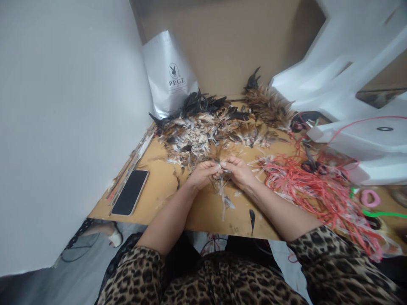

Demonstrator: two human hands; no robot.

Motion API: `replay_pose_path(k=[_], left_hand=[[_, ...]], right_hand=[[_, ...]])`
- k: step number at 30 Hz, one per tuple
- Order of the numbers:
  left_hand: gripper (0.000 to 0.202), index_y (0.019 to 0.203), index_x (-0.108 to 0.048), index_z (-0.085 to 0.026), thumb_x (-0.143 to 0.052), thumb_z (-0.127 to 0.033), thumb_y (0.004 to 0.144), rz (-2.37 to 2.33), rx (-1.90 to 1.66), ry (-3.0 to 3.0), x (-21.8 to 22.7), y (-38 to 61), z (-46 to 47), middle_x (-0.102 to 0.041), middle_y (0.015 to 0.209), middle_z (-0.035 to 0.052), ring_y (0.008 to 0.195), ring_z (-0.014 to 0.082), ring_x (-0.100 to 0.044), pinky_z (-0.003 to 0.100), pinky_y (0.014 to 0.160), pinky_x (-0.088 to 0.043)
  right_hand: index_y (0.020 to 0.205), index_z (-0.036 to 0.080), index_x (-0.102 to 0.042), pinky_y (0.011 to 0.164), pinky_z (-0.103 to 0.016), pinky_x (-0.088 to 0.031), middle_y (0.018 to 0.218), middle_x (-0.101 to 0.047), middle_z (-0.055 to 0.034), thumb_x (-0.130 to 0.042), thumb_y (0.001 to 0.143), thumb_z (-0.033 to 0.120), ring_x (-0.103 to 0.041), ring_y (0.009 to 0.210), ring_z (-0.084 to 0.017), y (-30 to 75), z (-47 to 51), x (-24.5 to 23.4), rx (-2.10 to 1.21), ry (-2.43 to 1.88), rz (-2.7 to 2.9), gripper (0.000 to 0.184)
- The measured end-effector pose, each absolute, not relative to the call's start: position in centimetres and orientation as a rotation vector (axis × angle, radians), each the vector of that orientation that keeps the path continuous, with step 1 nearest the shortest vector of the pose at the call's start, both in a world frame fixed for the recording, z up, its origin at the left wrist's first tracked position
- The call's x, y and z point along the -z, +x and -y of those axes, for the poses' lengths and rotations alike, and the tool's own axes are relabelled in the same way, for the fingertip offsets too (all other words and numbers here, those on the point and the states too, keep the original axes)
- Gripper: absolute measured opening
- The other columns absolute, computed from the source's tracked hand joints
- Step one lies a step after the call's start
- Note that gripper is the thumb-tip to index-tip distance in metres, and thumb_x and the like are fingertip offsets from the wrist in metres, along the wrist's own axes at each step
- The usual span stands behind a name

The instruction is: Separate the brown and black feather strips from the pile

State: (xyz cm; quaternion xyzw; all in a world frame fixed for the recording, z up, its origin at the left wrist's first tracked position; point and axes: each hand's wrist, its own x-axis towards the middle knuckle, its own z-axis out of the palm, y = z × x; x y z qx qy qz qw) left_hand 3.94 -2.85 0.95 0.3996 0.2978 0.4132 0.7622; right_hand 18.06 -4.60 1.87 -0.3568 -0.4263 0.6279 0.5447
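Observation:
My left hand (205, 174) and my right hand (237, 171) meet over the middle of the table, thumbs and fingers pinched close together. Between them they hold a small bunch of brown feathers (218, 151), whose tips fan out away from me. A thin clear plastic strip (222, 197) hangs below the fingers. Just beyond my hands spreads a large pile of loose feathers (197, 135), pale, brown and black. One dark feather (252, 219) lies near the table's front edge. My fingertips partly hide the ends of the held feathers.
On the left lies a phone (130, 192). A silver bag (168, 80) stands at the back. To the right are tangled red and clear strips (314, 186), black-handled scissors (313, 165), a pink ring (370, 198) and white foam pieces (375, 148). A white panel (63, 118) borders the left.

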Motion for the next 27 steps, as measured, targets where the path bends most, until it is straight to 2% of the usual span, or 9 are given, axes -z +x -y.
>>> replay_pose_path(k=[4, 10, 14, 19, 24, 27], left_hand=[[0.026, 0.068, -0.061, -0.012, -0.075, -0.029, 0.054, -0.758, -0.965, 0.948, -0.8, 4.2, 2.5, -0.063, 0.063, 0.0011, 0.054, 0.0066, -0.054, 0.02, 0.056, -0.041], [0.026, 0.065, -0.061, -0.012, -0.074, -0.033, 0.055, -0.906, -1.047, 1.084, -0.7, 4.1, 2.1, -0.058, 0.054, -0.0012, 0.048, 0.0059, -0.049, 0.021, 0.052, -0.037], [0.027, 0.062, -0.059, -0.013, -0.074, -0.033, 0.053, -0.868, -1.06, 1.065, -0.7, 4.1, 2.5, -0.058, 0.053, -0.0017, 0.049, 0.0062, -0.049, 0.021, 0.054, -0.037], [0.027, 0.066, -0.056, -0.013, -0.075, -0.03, 0.054, -0.645, -1.054, 0.888, -0.9, 4.3, 3.0, -0.062, 0.063, -0.0001, 0.06, 0.0078, -0.055, 0.023, 0.063, -0.04], [0.027, 0.064, -0.056, -0.013, -0.074, -0.032, 0.054, -0.848, -1.089, 1.056, -0.8, 4.3, 2.9, -0.057, 0.054, -0.0032, 0.05, 0.0054, -0.048, 0.02, 0.054, -0.037], [0.027, 0.065, -0.058, -0.013, -0.074, -0.032, 0.054, -0.884, -1.113, 1.158, -0.7, 4.4, 2.9, -0.059, 0.059, -0.0025, 0.055, 0.0061, -0.05, 0.021, 0.059, -0.04]], right_hand=[[0.063, 0.018, -0.056, 0.06, -0.025, -0.039, 0.059, -0.057, 0.0033, -0.07, 0.061, 0.037, -0.049, 0.056, -0.01, 18.5, 4.4, -1.8, -1.244, -0.964, 1.135, 0.023], [0.061, 0.019, -0.056, 0.058, -0.024, -0.036, 0.061, -0.051, 0.0021, -0.067, 0.063, 0.037, -0.044, 0.059, -0.011, 18.9, 4.0, -1.2, -1.028, -1.057, 1.296, 0.022], [0.059, 0.019, -0.054, 0.056, -0.023, -0.035, 0.059, -0.05, 0.0028, -0.068, 0.063, 0.034, -0.043, 0.057, -0.01, 18.6, 4.2, -1.1, -1.056, -1.048, 1.265, 0.021], [0.062, 0.019, -0.052, 0.056, -0.024, -0.036, 0.06, -0.057, 0.0035, -0.068, 0.062, 0.036, -0.047, 0.054, -0.009, 18.0, 4.7, -1.9, -1.284, -0.956, 1.107, 0.024], [0.058, 0.018, -0.052, 0.049, -0.022, -0.032, 0.052, -0.051, 0.0053, -0.071, 0.056, 0.04, -0.042, 0.048, -0.008, 17.7, 5.0, -2.4, -1.236, -1.078, 1.062, 0.029], [0.055, 0.017, -0.054, 0.046, -0.022, -0.029, 0.049, -0.05, 0.0045, -0.072, 0.055, 0.041, -0.039, 0.046, -0.008, 17.6, 5.2, -2.5, -1.226, -1.149, 1.036, 0.03]])
